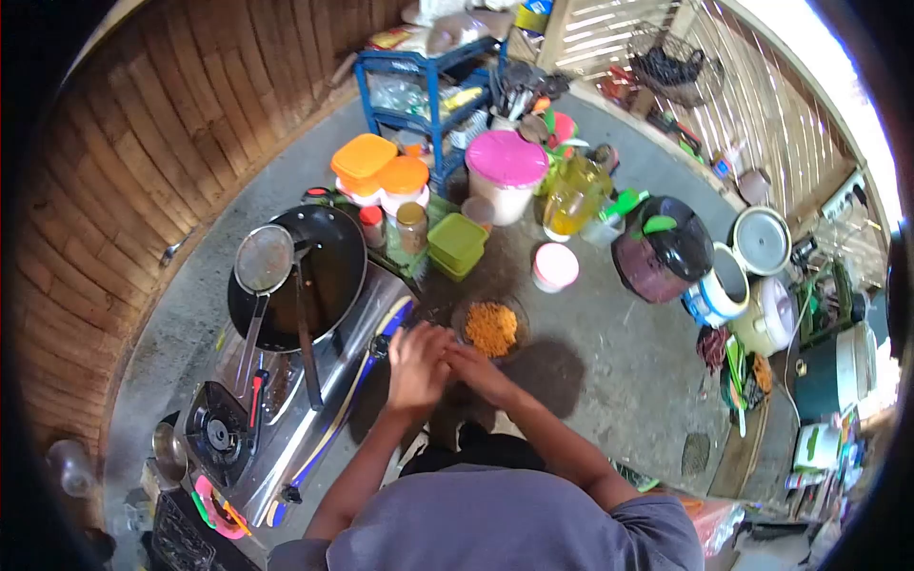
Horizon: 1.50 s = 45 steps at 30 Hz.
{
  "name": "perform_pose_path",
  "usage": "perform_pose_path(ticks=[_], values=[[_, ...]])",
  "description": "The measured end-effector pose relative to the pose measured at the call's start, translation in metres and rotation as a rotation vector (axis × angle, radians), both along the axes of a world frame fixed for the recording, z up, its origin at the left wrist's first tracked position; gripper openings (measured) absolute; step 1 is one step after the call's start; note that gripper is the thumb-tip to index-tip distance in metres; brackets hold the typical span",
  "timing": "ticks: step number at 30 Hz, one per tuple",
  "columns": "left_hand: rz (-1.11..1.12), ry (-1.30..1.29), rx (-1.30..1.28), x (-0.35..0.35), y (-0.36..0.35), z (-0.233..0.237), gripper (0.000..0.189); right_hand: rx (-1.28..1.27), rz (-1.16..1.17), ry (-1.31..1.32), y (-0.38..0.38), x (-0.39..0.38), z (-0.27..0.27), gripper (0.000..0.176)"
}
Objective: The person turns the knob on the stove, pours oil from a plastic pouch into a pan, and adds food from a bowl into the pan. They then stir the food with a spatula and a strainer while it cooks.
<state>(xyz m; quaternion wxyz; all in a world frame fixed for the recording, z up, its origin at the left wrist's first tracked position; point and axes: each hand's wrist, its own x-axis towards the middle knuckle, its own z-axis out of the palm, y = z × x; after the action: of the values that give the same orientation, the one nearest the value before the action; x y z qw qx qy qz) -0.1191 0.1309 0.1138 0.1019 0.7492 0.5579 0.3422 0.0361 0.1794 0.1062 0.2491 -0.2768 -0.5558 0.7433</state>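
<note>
My left hand [420, 366] and my right hand [479, 372] are pressed together in front of my body, fingers overlapping. Anything held between the palms is hidden. Just beyond them, a clear bowl [522, 330] holds an orange crumbly food [491, 328]. To the left, a black wok [328, 238] with dark liquid in it sits on a gas stove [328, 433]. A wire strainer [265, 259] and a long-handled spatula [306, 333] rest across the wok.
Beyond the bowl stand a green container [457, 241], a pink-lidded tub [555, 267], a larger pink-lidded bucket [505, 181] and an oil bottle [576, 200]. A rice cooker [664, 249] is at right. A blue rack [433, 105] stands at the back.
</note>
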Motion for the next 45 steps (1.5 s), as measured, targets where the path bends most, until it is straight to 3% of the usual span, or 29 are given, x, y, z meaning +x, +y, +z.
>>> perform_pose_path(ticks=[1, 2, 5, 9, 11, 15, 18, 21, 24, 27, 29, 31, 33, 39, 45], values=[[0.085, -0.071, -0.005, 0.000, 0.006, -0.005, 0.045, -0.220, -0.072, 0.015, 0.002, 0.008, -0.002, 0.036], [0.095, -0.175, -0.054, -0.001, 0.006, -0.009, 0.036, -0.262, -0.184, -0.042, 0.005, 0.023, 0.000, 0.031], [0.069, -0.322, -0.284, -0.005, 0.016, -0.057, 0.032, -0.230, -0.481, -0.078, 0.012, 0.072, -0.061, 0.026], [0.018, -0.459, -0.389, 0.013, 0.012, -0.095, 0.028, -0.132, -0.641, -0.238, 0.008, 0.117, -0.127, 0.016], [-0.029, -0.433, -0.423, 0.021, 0.010, -0.112, 0.027, -0.121, -0.661, -0.285, 0.000, 0.123, -0.138, 0.012], [-0.099, -0.400, -0.525, 0.032, 0.004, -0.123, 0.030, 0.460, -0.632, -0.663, -0.002, 0.114, -0.157, 0.021], [-0.110, -0.406, -0.566, 0.031, -0.001, -0.130, 0.032, 0.673, -0.586, -0.908, 0.008, 0.096, -0.131, 0.036], [-0.061, -0.397, -0.622, 0.025, -0.008, -0.129, 0.033, 0.873, -0.456, -0.970, 0.028, 0.088, -0.136, 0.049], [0.017, -0.463, -0.694, 0.015, -0.015, -0.130, 0.033, 0.971, -0.296, -1.149, 0.046, 0.073, -0.113, 0.052], [0.078, -0.561, -0.721, 0.001, -0.027, -0.147, 0.034, 1.003, -0.169, -1.089, 0.068, 0.069, -0.134, 0.044], [0.122, -0.590, -0.750, -0.008, -0.034, -0.161, 0.034, 0.840, -0.152, -1.051, 0.082, 0.076, -0.181, 0.037], [0.170, -0.595, -0.801, -0.013, -0.039, -0.164, 0.035, 0.853, -0.111, -1.031, 0.084, 0.073, -0.175, 0.031], [0.201, -0.660, -0.840, -0.013, -0.044, -0.162, 0.035, 1.041, -0.047, -1.024, 0.083, 0.075, -0.161, 0.025], [0.218, -0.717, -0.862, -0.012, -0.049, -0.170, 0.038, 0.927, -0.161, -0.895, 0.095, 0.076, -0.143, 0.020], [0.249, -0.741, -0.846, -0.004, -0.046, -0.163, 0.036, 0.567, -0.300, -0.765, 0.108, 0.080, -0.130, 0.025]])
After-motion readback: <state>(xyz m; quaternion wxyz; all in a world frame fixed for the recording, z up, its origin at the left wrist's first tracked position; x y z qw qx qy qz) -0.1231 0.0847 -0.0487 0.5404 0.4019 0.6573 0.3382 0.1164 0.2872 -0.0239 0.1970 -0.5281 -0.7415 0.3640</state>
